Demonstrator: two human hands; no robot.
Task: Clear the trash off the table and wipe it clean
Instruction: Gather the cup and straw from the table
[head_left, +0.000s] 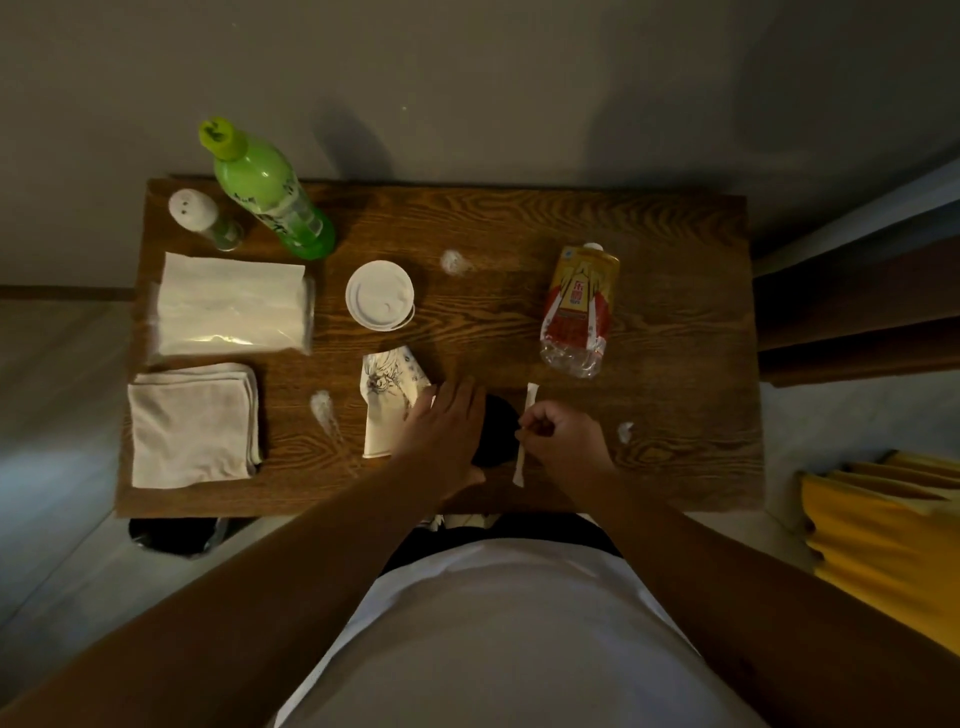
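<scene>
White paper straw is pinched in the curled right hand, likely lifting it as trash. Left hand, fingers straight, rests over a flattened cup just left of the straw, steadying it on the table.

Dim little room, small bench against the wall

The dark brown wood-grain bench sits up against a plain grey-beige wall that catches soft shadows. Pale grey floor runs along both sides. On the right there's dark wooden furniture and some folded yellow fabric down low. Lighting is pretty weak and warm overall.
</scene>
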